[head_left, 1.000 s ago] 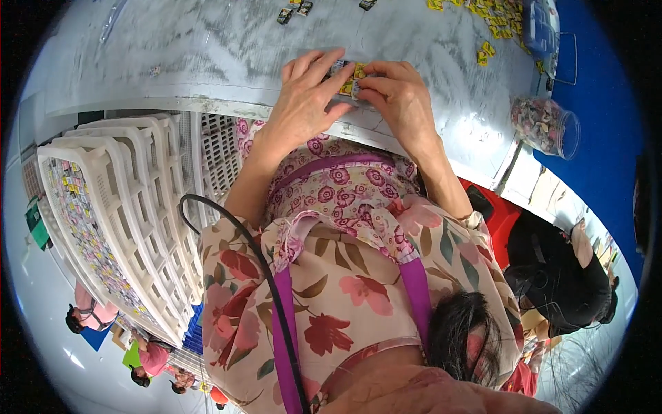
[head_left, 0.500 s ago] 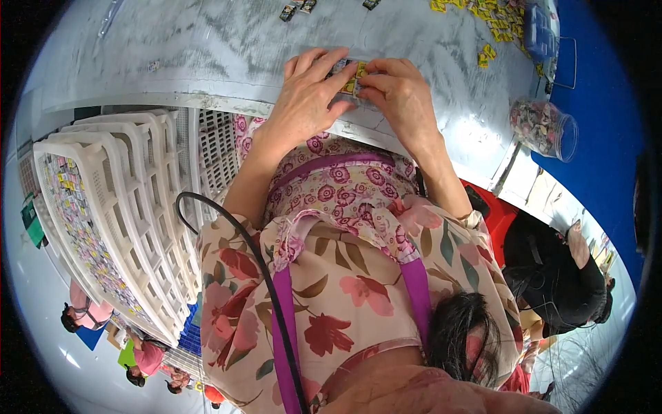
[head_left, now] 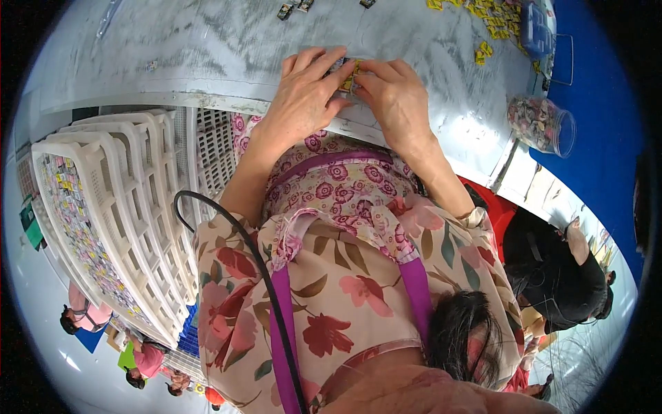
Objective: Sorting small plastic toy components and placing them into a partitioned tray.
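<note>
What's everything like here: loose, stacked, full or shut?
Left hand: spread over small packets
Right hand: curled at these packets
Small packets: partly hidden by hands
Yellow packets: loose, mostly heaped
Black packets: lying loose
Jar: not empty; open or shut unclear
Baskets: stacked, outermost one loaded
Blue box: open or shut unclear

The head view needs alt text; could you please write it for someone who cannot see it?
A person's left hand and right hand are close together at small packets near the edge of a grey-white table. Loose yellow packets, a blue box and a clear jar are at right; stacked white crates stand at left.
</note>
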{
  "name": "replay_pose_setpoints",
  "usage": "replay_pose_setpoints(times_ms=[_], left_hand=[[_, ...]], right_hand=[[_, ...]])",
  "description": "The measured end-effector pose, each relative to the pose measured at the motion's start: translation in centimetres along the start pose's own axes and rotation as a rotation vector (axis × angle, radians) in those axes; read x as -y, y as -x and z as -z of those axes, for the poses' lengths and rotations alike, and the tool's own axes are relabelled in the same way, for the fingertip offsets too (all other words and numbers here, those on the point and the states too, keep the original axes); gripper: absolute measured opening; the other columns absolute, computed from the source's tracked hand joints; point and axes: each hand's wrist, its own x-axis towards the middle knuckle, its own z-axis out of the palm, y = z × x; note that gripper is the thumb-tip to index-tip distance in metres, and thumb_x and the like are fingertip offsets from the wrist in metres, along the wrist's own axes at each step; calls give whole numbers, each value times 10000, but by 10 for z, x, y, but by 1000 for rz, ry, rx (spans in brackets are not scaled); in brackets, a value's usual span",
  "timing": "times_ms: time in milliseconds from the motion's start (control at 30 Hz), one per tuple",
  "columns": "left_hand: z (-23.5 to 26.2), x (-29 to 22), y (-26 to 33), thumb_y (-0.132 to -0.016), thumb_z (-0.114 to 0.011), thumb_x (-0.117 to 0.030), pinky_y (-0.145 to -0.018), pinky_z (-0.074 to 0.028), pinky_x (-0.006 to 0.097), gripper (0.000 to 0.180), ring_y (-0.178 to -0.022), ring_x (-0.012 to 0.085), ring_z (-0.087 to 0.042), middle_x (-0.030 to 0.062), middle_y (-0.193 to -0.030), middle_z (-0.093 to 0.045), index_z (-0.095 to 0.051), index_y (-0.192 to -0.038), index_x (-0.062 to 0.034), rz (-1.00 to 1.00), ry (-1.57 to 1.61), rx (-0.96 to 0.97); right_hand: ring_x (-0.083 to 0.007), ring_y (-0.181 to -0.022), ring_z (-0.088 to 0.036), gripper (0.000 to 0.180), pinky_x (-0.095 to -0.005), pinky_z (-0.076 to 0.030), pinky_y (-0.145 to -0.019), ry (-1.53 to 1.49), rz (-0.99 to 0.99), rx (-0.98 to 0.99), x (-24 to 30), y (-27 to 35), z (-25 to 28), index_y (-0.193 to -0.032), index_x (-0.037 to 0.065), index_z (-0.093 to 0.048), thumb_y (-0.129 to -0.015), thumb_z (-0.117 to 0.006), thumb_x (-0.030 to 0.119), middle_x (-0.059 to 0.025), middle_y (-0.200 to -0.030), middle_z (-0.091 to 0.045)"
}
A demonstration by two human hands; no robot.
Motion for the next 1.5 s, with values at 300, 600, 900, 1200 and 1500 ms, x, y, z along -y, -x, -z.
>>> replay_pose_setpoints(times_ms=[300,600,900,1200,1500], left_hand=[[-1,0,-1,-732,-784,-162,-1042,-348,430,567,-1259,281,-454,72,-1409,-519,-637,-1272,-66,-31,6,-17],[-2,8,-1,-734,-798,-225,-1030,-369,445,644,-1241,286,-463,73,-1392,-526,-586,-1337,-152,-56,69,-81],[6,6,-2,-729,-829,-244,-1035,-407,458,694,-1250,319,-463,110,-1382,-526,-566,-1364,-140,88,163,-140],[11,25,-1,-832,-781,-198,-803,-533,314,571,-965,214,-645,142,-1162,-654,-580,-1355,-84,354,521,-119],[-9,24,17,-894,-731,-195,-823,-538,283,415,-1005,165,-641,86,-1108,-688,-639,-1245,7,453,1359,-170]], right_hand=[[-257,-879,-604,222,-368,-522,-770,142,-3,22,12,2,-1,-985,57,-697,-764,-708,47,-26,-1122,-670],[-322,-1107,-592,527,-460,-421,-1022,-241,-109,-30,-23,21,19,-1225,51,-644,-725,-799,111,-119,-1240,-643],[-331,-1096,-558,670,-443,-400,-1010,-129,-94,-21,-28,26,1,-1314,86,-595,-678,-806,93,-104,-1161,-639],[-269,-1018,-625,550,-342,-527,-838,-483,-213,-42,-27,16,8,-1261,67,-635,-733,-785,46,-109,-1134,-628],[-225,-1140,-576,516,-332,-483,-960,-731,-269,97,-34,22,13,-1281,-32,-599,-802,-780,37,-92,-1228,-570]])
